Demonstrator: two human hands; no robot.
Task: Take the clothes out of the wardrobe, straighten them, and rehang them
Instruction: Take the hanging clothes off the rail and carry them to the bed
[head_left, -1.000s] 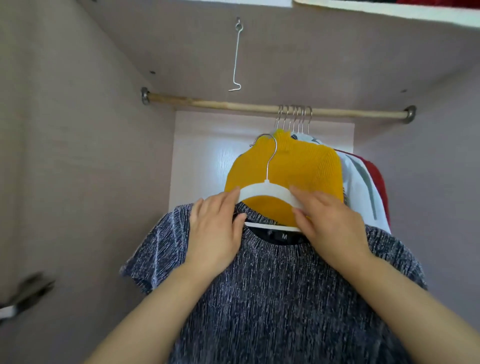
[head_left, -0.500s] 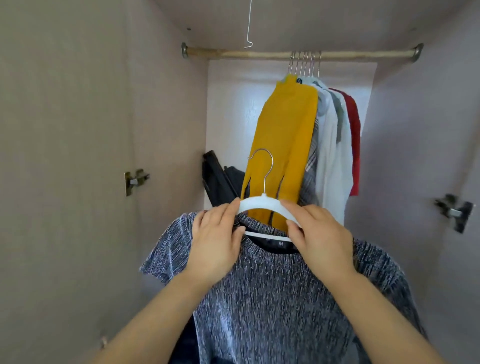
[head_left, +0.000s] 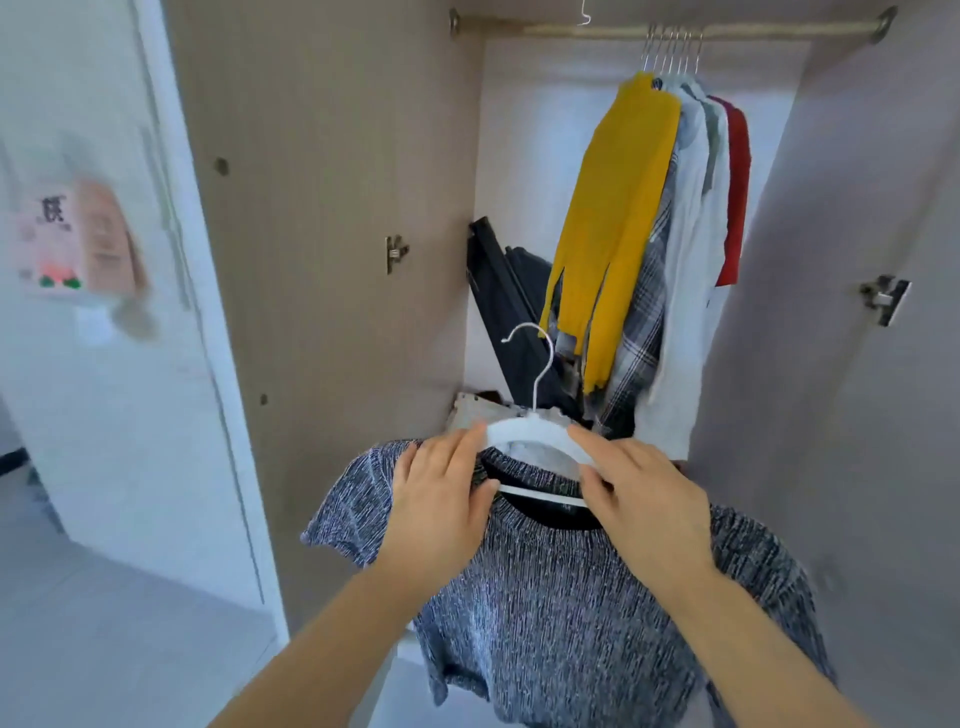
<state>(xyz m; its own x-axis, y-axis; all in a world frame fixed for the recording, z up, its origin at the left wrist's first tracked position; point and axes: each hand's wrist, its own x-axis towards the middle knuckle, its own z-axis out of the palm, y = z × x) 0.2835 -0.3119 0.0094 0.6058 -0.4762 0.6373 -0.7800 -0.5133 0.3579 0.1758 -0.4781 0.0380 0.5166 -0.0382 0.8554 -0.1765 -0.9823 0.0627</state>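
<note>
A grey-and-black marled T-shirt (head_left: 587, 613) hangs on a white hanger (head_left: 524, 434) with a metal hook, held in front of the open wardrobe, well below the rail. My left hand (head_left: 441, 499) grips the hanger's left shoulder and the shirt over it. My right hand (head_left: 644, 493) grips the right shoulder, thumb under the hanger's bar. On the wooden rail (head_left: 571, 28) at the top right hang several garments: a yellow one (head_left: 618, 208) in front, then checked, white and red ones (head_left: 735, 192).
Dark folded items (head_left: 511, 306) lean at the wardrobe's back left. The left side panel (head_left: 332, 260) and the right door (head_left: 857, 260) carry metal hinges. A wire hook (head_left: 586, 15) dangles above the rail. A white wall with a blurred poster (head_left: 78, 239) is at the left.
The shirt on its hanger has come away from the rail and down, and the view has pulled back and dropped, showing the wardrobe's lower part. Both hands keep their hold.
</note>
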